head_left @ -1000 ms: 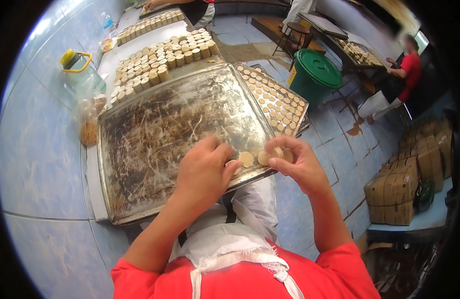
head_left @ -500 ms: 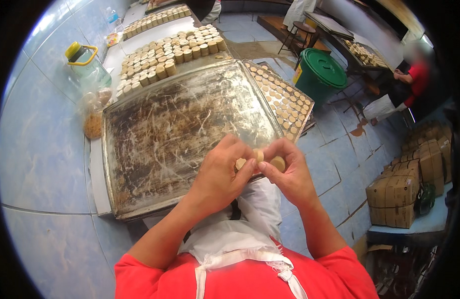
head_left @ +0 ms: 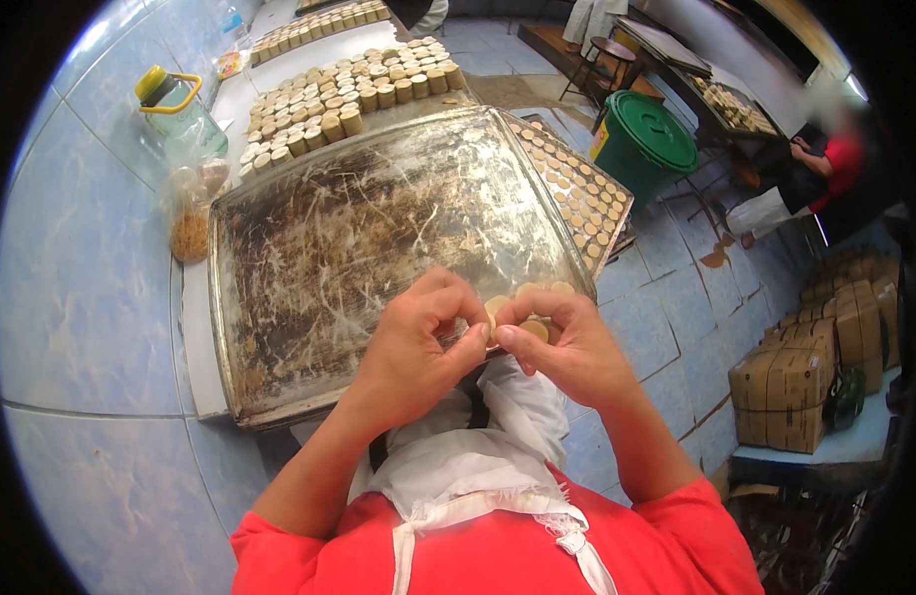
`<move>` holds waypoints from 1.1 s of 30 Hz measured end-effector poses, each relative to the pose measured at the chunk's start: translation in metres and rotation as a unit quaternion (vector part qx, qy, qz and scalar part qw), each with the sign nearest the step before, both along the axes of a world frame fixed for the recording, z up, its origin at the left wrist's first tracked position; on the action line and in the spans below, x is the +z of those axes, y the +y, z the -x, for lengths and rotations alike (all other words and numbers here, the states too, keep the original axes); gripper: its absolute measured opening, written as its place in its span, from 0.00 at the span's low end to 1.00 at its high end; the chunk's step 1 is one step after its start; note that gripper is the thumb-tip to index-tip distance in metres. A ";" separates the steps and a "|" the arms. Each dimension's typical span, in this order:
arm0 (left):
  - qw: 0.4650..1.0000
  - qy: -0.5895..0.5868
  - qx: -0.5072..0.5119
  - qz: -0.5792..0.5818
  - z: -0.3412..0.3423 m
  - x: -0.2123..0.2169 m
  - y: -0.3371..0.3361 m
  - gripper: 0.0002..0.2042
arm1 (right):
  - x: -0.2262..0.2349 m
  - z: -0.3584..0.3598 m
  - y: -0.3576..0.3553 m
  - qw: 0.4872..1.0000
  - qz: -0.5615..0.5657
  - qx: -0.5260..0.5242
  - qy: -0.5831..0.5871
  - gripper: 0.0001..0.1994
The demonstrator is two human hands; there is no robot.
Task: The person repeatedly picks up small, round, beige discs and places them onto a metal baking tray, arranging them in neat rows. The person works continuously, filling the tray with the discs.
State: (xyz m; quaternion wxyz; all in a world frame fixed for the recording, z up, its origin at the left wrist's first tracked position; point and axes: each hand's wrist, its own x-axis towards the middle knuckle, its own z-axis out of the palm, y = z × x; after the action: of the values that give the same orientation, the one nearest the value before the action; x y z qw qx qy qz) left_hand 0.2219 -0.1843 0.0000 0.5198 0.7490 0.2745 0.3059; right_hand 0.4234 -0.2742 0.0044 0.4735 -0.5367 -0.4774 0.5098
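Note:
Both of my hands meet over the near right corner of a worn, scratched metal tray (head_left: pixel 368 238). A small pale dough disc (head_left: pixel 491 325) sits between them, partly covered by fingers. My left hand (head_left: pixel 423 337) pinches its left side with thumb and forefinger. From the other side, my right hand (head_left: pixel 567 347) pinches the same disc, its fingers curled. Another dough round (head_left: pixel 535 329) shows inside the curl of the right hand; whether it is held or lies on the tray, I cannot tell. Just beyond my fingertips, more flat rounds (head_left: pixel 561 289) lie along the tray's right edge.
Rows of upright dough pieces (head_left: pixel 354 99) stand on the table behind. A second tray of flat rounds (head_left: pixel 577 193) lies beneath on the right, near a green lidded bin (head_left: pixel 651 134). A jug (head_left: pixel 180 114) stands left; strapped cartons (head_left: pixel 780 392) sit right. A person (head_left: pixel 825 164) sits far right.
My hands have shifted slightly left, still pinched together. Several rounds now show on the tray's right corner beyond my fingers. The tray and table appear a little farther right in view.

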 end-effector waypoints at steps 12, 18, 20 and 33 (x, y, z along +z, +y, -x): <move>0.964 0.108 0.102 -0.221 0.040 -0.017 0.001 0.06 | -0.001 0.015 0.019 0.933 -0.104 -0.030 -0.343 0.09; 0.992 0.031 0.061 -0.103 0.035 -0.005 0.001 0.06 | -0.002 0.018 0.023 0.999 -0.039 0.012 0.008 0.15; 0.995 0.003 0.060 -0.077 0.032 -0.003 0.001 0.07 | 0.000 0.024 0.025 1.000 -0.018 0.021 0.006 0.14; 0.992 -0.074 0.022 0.104 0.054 -0.013 0.005 0.06 | -0.006 0.045 0.026 0.997 0.007 0.053 0.050 0.05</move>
State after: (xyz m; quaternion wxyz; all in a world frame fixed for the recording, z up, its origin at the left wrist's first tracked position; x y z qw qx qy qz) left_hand 0.1682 -0.1793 -0.0128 0.6066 0.6600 0.2824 0.3417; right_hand 0.3782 -0.2482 -0.0020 0.4647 -0.4879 -0.4775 0.5639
